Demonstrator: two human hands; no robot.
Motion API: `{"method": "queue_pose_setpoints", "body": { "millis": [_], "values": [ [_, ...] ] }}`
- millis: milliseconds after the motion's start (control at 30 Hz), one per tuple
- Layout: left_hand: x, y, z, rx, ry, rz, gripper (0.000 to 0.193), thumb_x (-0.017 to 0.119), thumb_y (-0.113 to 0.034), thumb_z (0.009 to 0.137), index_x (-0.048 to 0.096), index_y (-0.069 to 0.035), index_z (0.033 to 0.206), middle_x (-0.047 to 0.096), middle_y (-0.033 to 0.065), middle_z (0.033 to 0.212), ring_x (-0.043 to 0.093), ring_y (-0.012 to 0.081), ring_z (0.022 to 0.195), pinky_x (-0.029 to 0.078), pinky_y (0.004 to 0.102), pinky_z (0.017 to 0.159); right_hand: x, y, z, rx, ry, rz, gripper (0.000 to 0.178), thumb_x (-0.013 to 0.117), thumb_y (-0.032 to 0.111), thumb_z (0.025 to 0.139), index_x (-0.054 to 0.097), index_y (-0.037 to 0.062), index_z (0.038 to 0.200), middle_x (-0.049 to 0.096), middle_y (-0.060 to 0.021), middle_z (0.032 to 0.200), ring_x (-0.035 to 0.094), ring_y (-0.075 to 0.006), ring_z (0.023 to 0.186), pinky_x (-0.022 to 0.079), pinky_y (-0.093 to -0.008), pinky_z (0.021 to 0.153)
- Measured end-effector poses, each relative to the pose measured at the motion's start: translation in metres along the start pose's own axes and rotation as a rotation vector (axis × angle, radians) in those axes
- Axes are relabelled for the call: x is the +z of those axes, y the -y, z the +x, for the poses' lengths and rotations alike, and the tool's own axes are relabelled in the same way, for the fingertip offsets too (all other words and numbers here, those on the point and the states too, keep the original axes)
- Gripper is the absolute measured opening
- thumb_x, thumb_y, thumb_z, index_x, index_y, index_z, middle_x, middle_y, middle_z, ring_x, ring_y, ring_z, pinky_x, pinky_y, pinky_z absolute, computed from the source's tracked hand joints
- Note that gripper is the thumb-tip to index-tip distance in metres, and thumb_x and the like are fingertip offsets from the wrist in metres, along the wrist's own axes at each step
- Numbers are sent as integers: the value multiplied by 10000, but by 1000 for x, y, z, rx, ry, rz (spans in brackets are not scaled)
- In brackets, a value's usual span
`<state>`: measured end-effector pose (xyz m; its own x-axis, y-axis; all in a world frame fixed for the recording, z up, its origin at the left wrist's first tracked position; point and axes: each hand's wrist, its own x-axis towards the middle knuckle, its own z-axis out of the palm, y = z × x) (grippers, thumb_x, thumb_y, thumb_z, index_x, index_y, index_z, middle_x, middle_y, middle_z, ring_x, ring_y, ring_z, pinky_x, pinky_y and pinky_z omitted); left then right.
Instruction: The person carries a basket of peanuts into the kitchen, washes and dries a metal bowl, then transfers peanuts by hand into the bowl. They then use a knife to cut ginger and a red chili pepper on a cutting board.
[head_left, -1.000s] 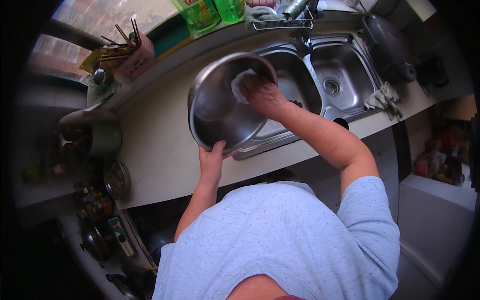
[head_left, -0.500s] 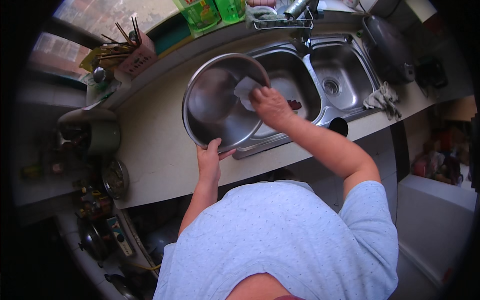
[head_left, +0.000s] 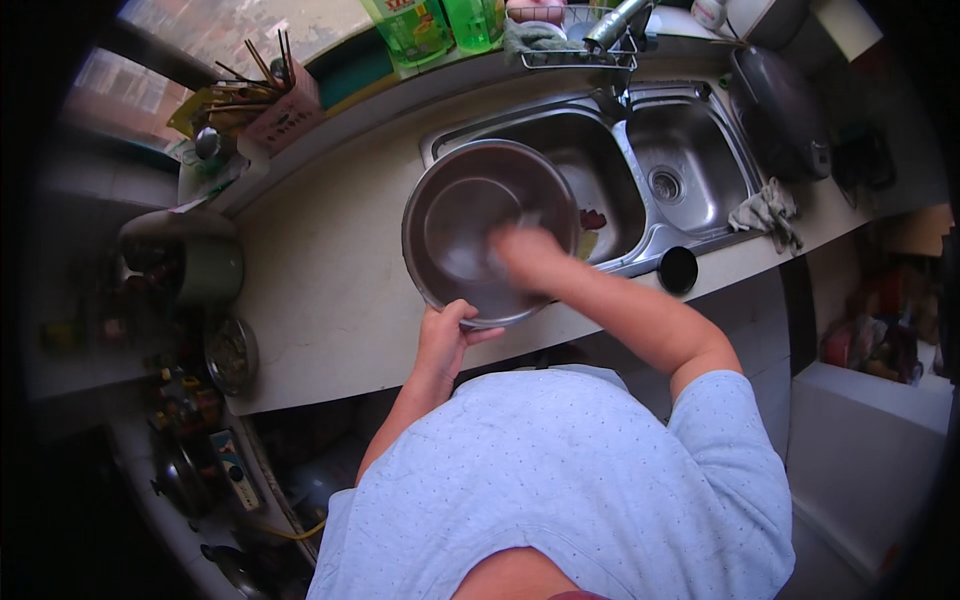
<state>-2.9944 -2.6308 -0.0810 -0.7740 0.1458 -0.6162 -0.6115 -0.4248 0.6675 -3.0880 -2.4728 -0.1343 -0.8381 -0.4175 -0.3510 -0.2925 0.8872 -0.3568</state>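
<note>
A large stainless steel basin (head_left: 445,215) is held over the counter and the left end of the sink, its open side facing up toward me. My left hand (head_left: 445,338) grips the near rim, thumb over the edge and other fingers beneath. Inside the basin, my right hand (head_left: 530,262) is blurred by motion. A whitish smear at its fingers is the white tissue (head_left: 530,220), seen more sharply in the earlier frame. Its contact with the basin wall cannot be made out.
The double sink (head_left: 645,215) holds small dark red scraps (head_left: 592,219). On its near ledge stands a black cup (head_left: 677,270); a grey rag (head_left: 768,213) hangs over the counter edge. A pink chopstick holder (head_left: 285,115) and green packages (head_left: 410,30) line the sill. A pot (head_left: 210,260) sits left.
The basin has shifted right and toward me and lies flatter. My right hand with the tissue has moved from the upper right wall down toward the basin's lower middle. My left hand followed the rim.
</note>
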Motion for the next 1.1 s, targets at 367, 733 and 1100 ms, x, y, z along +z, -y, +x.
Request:
{"method": "queue_pose_setpoints", "body": {
  "millis": [367,733,1100],
  "values": [
    [-16,-2,5,-175,29,-89,433,477,-4,815,403,67,1236,539,226,1163,644,343,976,617,454,752,-35,18,3,-276,-170,343,334,691,117,739,624,80,1064,619,-159,1000,646,-342,900,530,-420,755],
    [-14,-4,-17,-156,29,-195,362,468,-2,819,469,115,1161,601,236,1057,663,333,916,627,423,719,-50,68,28,-913,-625,-56,291,587,121,778,578,113,1068,545,-121,1023,616,-250,903,546,-337,692],
    [-24,-3,-19,57,-100,23,498,474,-9,784,358,45,1265,546,204,1094,648,297,895,635,386,648,-18,-32,8,-82,-982,-5,376,633,90,775,560,126,1142,637,-89,836,658,-283,741,523,-394,604]
  ]
}}
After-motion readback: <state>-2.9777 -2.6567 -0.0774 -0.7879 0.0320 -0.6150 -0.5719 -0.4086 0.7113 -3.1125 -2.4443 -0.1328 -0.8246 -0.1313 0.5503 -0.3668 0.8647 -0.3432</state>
